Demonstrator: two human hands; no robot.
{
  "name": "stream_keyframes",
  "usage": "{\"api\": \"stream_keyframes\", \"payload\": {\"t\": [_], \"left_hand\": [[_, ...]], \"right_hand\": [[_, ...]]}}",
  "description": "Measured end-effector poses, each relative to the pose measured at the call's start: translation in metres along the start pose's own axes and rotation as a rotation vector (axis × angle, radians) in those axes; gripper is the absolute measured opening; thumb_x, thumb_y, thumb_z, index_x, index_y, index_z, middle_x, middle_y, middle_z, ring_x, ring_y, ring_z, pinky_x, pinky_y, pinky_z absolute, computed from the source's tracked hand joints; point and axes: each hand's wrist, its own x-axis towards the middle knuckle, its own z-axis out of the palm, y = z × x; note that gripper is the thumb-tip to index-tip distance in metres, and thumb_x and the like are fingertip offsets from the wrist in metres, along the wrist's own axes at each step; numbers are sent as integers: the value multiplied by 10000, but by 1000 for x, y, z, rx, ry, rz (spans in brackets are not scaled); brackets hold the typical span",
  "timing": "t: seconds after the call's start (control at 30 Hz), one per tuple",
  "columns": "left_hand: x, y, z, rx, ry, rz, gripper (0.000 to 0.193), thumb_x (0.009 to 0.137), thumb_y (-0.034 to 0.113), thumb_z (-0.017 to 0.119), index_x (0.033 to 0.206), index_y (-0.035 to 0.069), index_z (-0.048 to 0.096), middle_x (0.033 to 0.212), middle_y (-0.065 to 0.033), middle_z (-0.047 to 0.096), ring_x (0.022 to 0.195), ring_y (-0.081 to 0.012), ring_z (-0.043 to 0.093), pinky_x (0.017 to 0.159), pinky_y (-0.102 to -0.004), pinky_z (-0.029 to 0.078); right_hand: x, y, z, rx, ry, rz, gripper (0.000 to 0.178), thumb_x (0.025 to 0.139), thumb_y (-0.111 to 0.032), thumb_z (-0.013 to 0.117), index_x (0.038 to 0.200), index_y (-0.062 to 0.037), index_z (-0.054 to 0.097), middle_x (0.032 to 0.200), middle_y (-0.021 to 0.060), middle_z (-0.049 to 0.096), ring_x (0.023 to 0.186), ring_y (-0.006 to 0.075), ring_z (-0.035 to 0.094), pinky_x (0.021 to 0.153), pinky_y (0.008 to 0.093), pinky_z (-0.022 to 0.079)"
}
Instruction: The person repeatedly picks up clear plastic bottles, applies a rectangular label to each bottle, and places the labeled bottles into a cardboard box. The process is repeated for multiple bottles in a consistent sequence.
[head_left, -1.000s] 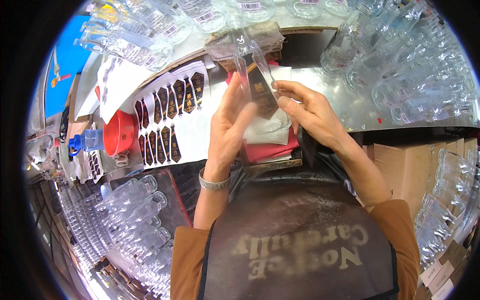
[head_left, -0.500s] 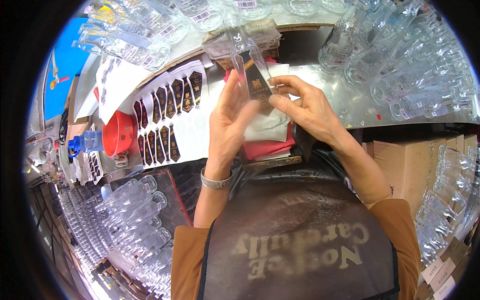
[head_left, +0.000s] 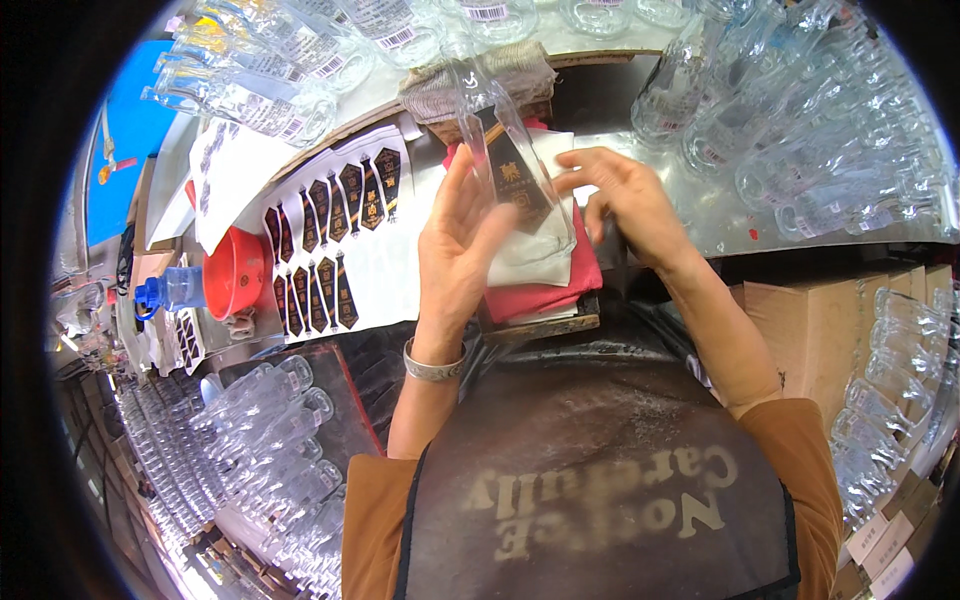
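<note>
A clear glass bottle (head_left: 488, 135) lies tilted on a folded white cloth, its neck resting on a rolled beige cloth (head_left: 535, 80). A black tie-shaped label with gold marks (head_left: 513, 172) shows on its body. My left hand (head_left: 452, 245) grips the bottle's left side, its thumb blurred over the lower end. To the right, my right hand (head_left: 635, 205) holds nothing; its fingers are apart and curved, with the index fingertip close to the bottle's side. The white cloth (head_left: 545, 262) lies over a red cloth (head_left: 535, 300).
Left of the bottle lies a white sheet (head_left: 385, 270) bearing several black tie-shaped labels (head_left: 350, 195). Beyond it are a red bowl (head_left: 232, 270) and a blue-capped plastic bottle (head_left: 180, 287). Glass bottles crowd the far edge and right. Cardboard boxes (head_left: 800, 325) stand at lower right.
My right hand has lifted away from the bottle and its label, moving slightly right with the fingers spreading. My left hand stays on the bottle, which has hardly moved.
</note>
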Motion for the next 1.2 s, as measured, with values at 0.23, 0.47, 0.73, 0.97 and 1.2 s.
{"api": "stream_keyframes", "payload": {"t": [0.23,0.47,0.73,0.97,1.2], "left_hand": [[1,-8,-2,-2,14,20,736,926,-30,653,1558,4,277,1512,-128,437,1346,-203,473,1100,-343,416],[2,-5,3,19,42,7,743,906,8,683,1540,-31,296,1470,-125,479,1305,-201,507,1080,-338,424],[-2,-8,2,161,81,44,847,844,100,754,1540,-36,291,1394,-165,550,1230,-220,560,1037,-349,448],[-22,0,-8,636,-66,408,1113,681,124,869,1562,-26,205,1364,-230,523,1214,-378,545,1033,-430,442],[-21,-10,-8,748,-66,397,1210,705,62,864,1581,-22,34,1560,-241,356,1373,-338,462,1122,-424,393]], "right_hand": [[10,-8,-20,390,158,5,303,995,-237,616,1168,12,609,1040,88,674,927,151,649,808,286,539],[73,-86,23,-923,109,-942,291,897,-94,652,1182,-34,651,1041,175,681,919,299,678,803,350,531],[69,-106,37,-1057,-29,-1079,240,853,-36,673,1093,-41,673,1011,126,692,923,316,649,813,368,530],[-30,-76,48,-927,-516,-742,246,767,-41,702,1007,-94,700,868,104,647,816,299,634,703,397,529],[44,-90,32,-1001,-18,-1098,182,769,-86,714,946,-68,676,930,118,665,894,302,640,782,395,534]]}}
